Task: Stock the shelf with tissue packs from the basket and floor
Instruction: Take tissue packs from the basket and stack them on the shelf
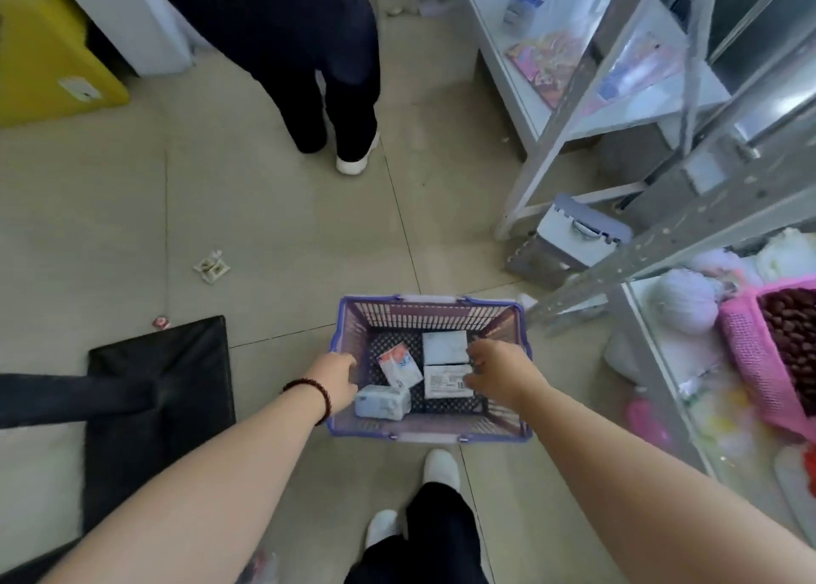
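A purple plastic basket point(521, 318) stands on the floor in front of my feet with several tissue packs in it. A pale blue pack point(382, 401) lies at its near left, a white pack with red and blue print point(399, 366) leans beside it, and two white packs point(445, 347) point(446, 381) lie on the right. My left hand point(338, 380), with a dark bead bracelet on the wrist, reaches over the basket's left rim, fingers apart, next to the blue pack. My right hand point(494, 369) hovers open over the two white packs on the right.
White metal shelves point(574, 128) run along the right, with packs on them and a pink basket point(750, 362) lower down. Another person's legs point(335, 75) stand ahead. A black chair base point(159, 385) is at left, small litter point(213, 266) on the floor, a yellow box point(44, 53) far left.
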